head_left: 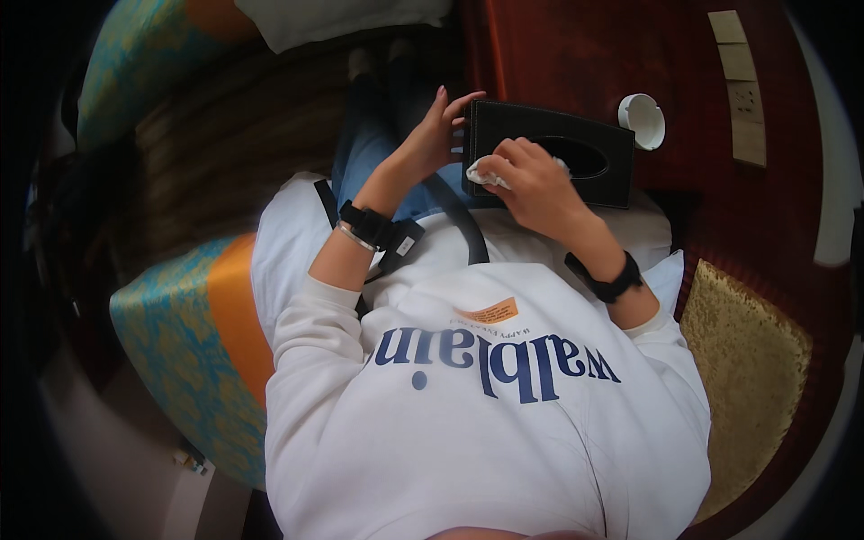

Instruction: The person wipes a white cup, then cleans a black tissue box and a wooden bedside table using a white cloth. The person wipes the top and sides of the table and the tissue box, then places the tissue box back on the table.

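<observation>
A black tissue box (540, 121) with pale stitching and an oval opening sits in front of me by the dark red wooden surface. My left hand (430, 135) is at its left end, with the fingers against the side and one finger reaching the far corner. My right hand (537, 189) is closed over a crumpled white tissue or cloth (487, 172) and presses it on the box's upper face, left of the opening. A bit of white also shows beyond the fingers, beside the opening. The palm side of my right hand is hidden.
A round white ashtray (642, 121) stands just right of the box on the red wooden surface (576, 49). Socket plates (745, 101) line the far right. Blue-and-gold patterned fabric with an orange band (236, 306) lies to my left, a gold textured cushion (747, 378) to my right.
</observation>
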`<state>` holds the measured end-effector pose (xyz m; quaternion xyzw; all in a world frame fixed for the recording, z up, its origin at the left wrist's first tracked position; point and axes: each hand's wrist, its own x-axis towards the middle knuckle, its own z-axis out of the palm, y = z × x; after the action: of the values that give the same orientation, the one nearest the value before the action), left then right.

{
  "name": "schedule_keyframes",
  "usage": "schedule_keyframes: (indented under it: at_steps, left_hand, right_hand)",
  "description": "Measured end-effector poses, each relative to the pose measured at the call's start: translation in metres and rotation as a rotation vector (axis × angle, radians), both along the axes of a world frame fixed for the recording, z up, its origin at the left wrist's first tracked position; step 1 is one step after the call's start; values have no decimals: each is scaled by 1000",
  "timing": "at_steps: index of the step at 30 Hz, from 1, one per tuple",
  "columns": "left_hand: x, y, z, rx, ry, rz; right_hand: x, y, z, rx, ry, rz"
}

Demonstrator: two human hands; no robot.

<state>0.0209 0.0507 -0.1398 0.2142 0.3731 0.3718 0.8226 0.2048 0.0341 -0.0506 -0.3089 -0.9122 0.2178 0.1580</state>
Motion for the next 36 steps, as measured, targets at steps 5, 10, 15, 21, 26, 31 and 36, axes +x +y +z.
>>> schedule_keyframes:
  at_steps: [5,10,15,21,26,31,36]
  left_hand:
    - [-4,-1,6,73,73,-96]
    - [0,-11,10,192,249,-116]
    - [-4,-6,9,387,461,-175]
    - [-2,-6,-1,371,429,-147]
    - [-2,-8,5,345,466,-134]
    - [-2,-11,9,326,521,-139]
    - [-2,-8,8,316,470,-127]
  right_hand:
    - [-15,16,-28,134,139,-168]
    - [-26,30,-34,261,137,-248]
    - [-29,32,-38,325,37,-388]
    - [0,48,-41,412,-82,-563]
    - [48,58,-47,455,-158,-716]
    - [99,62,-46,471,-223,-856]
    - [141,63,-37,358,-358,-946]
